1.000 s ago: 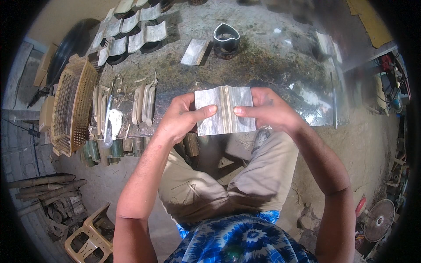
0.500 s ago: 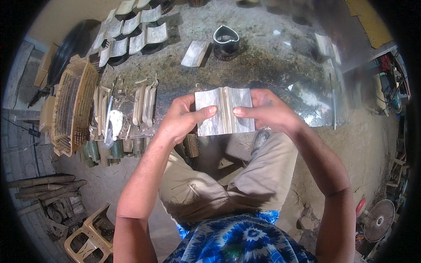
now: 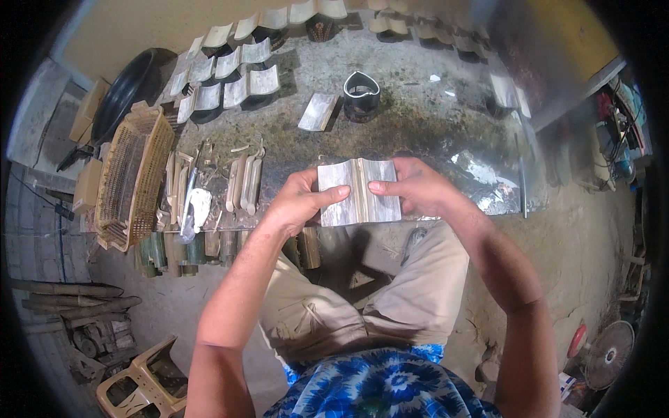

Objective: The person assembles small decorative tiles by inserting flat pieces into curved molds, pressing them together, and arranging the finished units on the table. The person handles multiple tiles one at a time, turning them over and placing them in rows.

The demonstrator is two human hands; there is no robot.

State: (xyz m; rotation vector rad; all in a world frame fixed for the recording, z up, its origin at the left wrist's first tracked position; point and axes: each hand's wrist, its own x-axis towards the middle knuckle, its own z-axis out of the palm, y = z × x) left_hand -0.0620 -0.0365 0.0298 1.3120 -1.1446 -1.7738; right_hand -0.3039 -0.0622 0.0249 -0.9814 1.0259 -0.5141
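Between my hands is a pale grey curved panel (image 3: 360,202), its two wings meeting at tan strips that run down the middle like a book's spine. My left hand (image 3: 303,198) grips the left wing, thumb on top and fingers hidden behind. The right wing is gripped the same way by my right hand (image 3: 418,189). Both thumbs point in toward the tan strips. The panel is held over the near edge of the table (image 3: 411,139). Beyond it lie a single grey-white curved piece (image 3: 318,111) and a dark, short tube with a pale teardrop-shaped rim (image 3: 361,101).
Similar winged panels (image 3: 251,83) stand in rows at the far left, propped on dark supports. Left of my hands are tan wooden strips (image 3: 244,184) and a yellow plastic basket (image 3: 136,177). A plastic chair (image 3: 143,383) and a fan (image 3: 608,355) stand on the floor.
The view has tilted up a little, so more of the far rows shows. Both hands keep the same grip on the panel, with little other visible movement.
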